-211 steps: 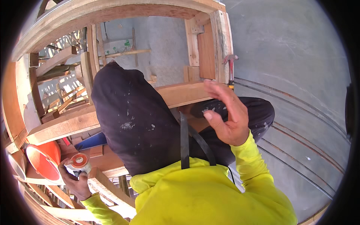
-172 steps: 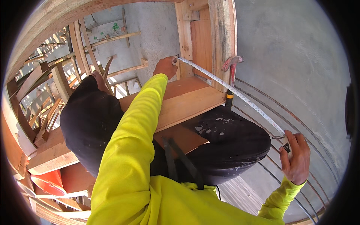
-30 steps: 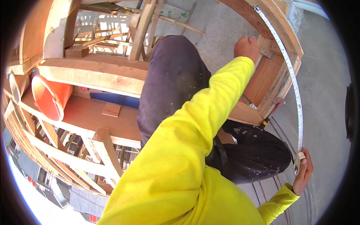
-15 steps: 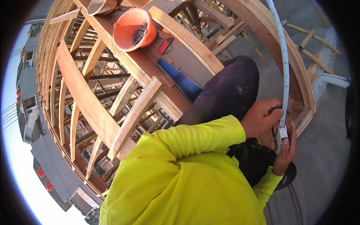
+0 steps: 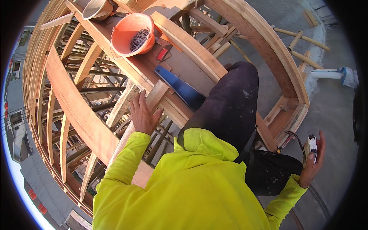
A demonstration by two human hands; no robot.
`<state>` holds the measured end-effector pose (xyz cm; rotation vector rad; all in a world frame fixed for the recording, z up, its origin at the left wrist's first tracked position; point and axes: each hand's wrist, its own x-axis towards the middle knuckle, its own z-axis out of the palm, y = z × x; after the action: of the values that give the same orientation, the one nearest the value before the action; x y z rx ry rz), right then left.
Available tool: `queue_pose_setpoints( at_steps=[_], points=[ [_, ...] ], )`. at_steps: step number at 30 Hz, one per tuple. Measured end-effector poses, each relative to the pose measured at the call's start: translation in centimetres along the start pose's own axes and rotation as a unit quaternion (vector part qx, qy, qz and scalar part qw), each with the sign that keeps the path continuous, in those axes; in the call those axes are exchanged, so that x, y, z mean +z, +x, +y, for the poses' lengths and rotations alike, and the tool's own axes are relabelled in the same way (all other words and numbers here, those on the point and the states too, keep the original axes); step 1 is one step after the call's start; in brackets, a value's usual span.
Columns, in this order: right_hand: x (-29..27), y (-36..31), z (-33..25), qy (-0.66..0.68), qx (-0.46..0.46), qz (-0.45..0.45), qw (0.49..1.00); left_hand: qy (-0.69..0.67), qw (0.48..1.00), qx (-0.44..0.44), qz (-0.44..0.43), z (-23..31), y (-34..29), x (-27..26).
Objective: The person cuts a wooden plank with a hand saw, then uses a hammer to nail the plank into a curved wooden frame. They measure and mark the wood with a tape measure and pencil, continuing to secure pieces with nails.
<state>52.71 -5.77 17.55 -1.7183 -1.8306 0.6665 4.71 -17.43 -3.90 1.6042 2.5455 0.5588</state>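
My left hand reaches out with its fingers apart, beside the upper end of a rough wooden post; the fingertips are at its edge, and I cannot tell how firmly they touch. My right hand is far out to the right, closed around a tape measure with a white and dark case. No long blade shows from it, and a dark strap loops away from the case. Between my hands are my bent leg in dark trousers and my yellow sleeves.
An orange bucket of nails stands on the planks, with a pale bucket behind it. A blue-bladed handsaw and a small red item lie nearby. Curved wooden framing with open gaps spreads left. A white pipe is at right.
My left hand has left the tape blade and moved across to the wooden post. The long blade has gone from view. My right hand has moved right and outward with the tape measure.
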Motion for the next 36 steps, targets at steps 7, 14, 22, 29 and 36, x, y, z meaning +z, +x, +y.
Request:
queue_pose_setpoints(
  at_steps=[7,14,22,29,36],
  points=[
    [-4.5,3.8,-5.5,-0.132,-0.132,0.045,0.981,0.027,0.970,-0.147,-0.192,-5.4,-1.6,0.5],
    [-4.0,3.7,-5.8,-0.126,-0.131,0.032,0.983,-0.129,0.963,-0.132,-0.196,-12.2,3.1,-0.5],
    [-7.2,-1.3,-1.2,-0.087,-0.098,0.100,0.986,0.081,0.979,-0.146,-0.121,-7.0,2.0,-0.8],
    [-7.3,-2.3,2.9,0.000,-0.045,0.131,0.990,0.097,0.992,-0.072,-0.045,-10.1,2.5,2.1],
    [-5.9,0.0,4.7,0.043,-0.021,0.120,0.992,0.097,0.990,-0.080,-0.068,-10.3,3.0,2.3]
  ],
)
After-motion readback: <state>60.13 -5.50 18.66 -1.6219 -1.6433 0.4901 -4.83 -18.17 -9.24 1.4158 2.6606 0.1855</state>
